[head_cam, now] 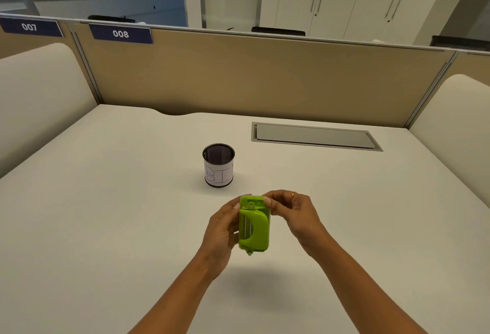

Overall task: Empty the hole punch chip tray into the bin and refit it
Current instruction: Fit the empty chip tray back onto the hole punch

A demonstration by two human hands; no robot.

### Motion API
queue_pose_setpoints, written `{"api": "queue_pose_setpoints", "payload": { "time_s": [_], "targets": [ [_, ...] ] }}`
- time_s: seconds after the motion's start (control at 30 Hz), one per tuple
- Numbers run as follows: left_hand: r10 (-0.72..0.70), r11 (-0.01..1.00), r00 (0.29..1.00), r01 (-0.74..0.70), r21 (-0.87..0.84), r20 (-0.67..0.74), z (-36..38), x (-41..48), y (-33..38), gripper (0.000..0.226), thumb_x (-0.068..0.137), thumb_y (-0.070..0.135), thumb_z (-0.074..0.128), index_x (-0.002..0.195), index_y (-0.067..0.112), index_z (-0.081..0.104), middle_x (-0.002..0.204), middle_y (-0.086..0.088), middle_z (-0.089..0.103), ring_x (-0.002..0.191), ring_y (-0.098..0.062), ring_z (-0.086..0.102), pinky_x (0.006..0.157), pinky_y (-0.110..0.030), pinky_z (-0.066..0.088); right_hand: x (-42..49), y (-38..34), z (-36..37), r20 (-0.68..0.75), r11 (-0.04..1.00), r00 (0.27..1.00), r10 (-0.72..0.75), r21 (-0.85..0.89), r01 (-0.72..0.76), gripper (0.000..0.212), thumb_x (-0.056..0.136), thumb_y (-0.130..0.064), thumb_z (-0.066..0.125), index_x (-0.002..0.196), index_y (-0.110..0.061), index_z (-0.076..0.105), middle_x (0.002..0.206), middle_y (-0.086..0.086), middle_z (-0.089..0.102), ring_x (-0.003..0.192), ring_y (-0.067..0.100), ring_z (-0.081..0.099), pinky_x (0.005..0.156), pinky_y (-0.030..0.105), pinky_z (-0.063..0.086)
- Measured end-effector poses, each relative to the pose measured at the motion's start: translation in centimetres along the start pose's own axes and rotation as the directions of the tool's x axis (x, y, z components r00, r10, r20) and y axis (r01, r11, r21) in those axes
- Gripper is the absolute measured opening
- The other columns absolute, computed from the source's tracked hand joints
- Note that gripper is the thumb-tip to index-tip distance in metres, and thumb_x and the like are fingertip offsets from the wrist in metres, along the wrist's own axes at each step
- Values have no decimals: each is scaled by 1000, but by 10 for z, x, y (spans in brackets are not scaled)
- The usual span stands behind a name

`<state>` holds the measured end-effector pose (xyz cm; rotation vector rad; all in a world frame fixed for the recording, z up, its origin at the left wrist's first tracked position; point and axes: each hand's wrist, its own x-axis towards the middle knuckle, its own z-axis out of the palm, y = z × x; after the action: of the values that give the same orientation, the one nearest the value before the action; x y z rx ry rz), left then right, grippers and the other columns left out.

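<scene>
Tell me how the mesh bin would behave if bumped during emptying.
The bin looks like thin mesh with a paper label, so probably light and easy to slide on the smooth desk. It is taller than wide, so a knock near the rim might tip it, and being round it could roll.
</scene>
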<state>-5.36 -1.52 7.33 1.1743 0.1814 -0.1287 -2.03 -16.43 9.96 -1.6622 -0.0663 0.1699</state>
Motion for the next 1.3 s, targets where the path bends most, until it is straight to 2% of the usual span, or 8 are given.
{"api": "queue_pose_setpoints", "payload": {
  "time_s": [0.13,0.23,0.3,0.5,0.67,0.9,1.07,1.3],
  "targets": [
    [3,999,1000,-3,40,3,0,-1,5,32,98,25,36,93,22,68,74,1,76,69,-13,71,68,-34,55,-1,-1,0,3,999,1000,-26,-46,26,4,81,-20,67,82,-21,71,86,5,71,86,20,63,86,34,53],
    [41,992,999,-39,119,-19,1,1,7,23,94,24,46,88,23,69,70,6,75,68,-12,70,67,-30,55,-3,-1,1,9,996,999,-44,-81,45,5,81,-17,67,85,-18,70,82,0,69,81,13,62,74,16,52],
    [48,989,999,-44,139,-24,0,2,9,20,93,21,49,86,21,68,68,7,74,64,-9,70,64,-25,56,-4,-1,2,15,993,999,-49,-107,50,7,81,-17,67,88,-16,70,81,-2,68,78,7,61,68,11,50],
    [66,991,995,-57,122,-71,-2,0,8,19,91,19,52,83,18,69,65,7,74,59,-8,69,56,-21,54,-5,-1,1,55,998,998,-11,-59,14,5,80,-18,69,83,-17,72,81,2,72,80,15,66,79,24,55],
    [37,999,988,-31,41,-151,1,0,6,20,92,18,52,81,17,69,63,8,73,58,-10,69,53,-22,55,-4,0,4,106,999,993,44,13,-46,11,84,-16,64,93,-15,70,84,1,72,77,7,67,69,15,55],
    [-5,998,977,-7,-57,-214,2,3,9,20,93,17,51,82,14,67,60,6,72,51,-9,68,49,-22,56,-9,7,6,135,995,987,86,39,-92,16,84,-12,63,99,-13,69,98,12,72,95,22,67,92,33,53],
    [-30,997,972,12,-79,-231,3,4,9,17,92,16,53,82,14,66,68,0,71,49,-10,69,48,-22,56,-8,7,7,114,995,989,96,2,-97,9,84,-13,64,90,-17,69,89,6,71,84,14,67,75,18,55],
    [-36,997,975,19,-79,-220,5,6,9,17,92,16,53,81,14,66,57,7,72,48,-10,68,48,-22,56,-6,10,8,35,994,994,101,-36,-100,8,83,-13,65,91,-12,69,85,7,70,79,18,67,76,23,56]
  ]
}}
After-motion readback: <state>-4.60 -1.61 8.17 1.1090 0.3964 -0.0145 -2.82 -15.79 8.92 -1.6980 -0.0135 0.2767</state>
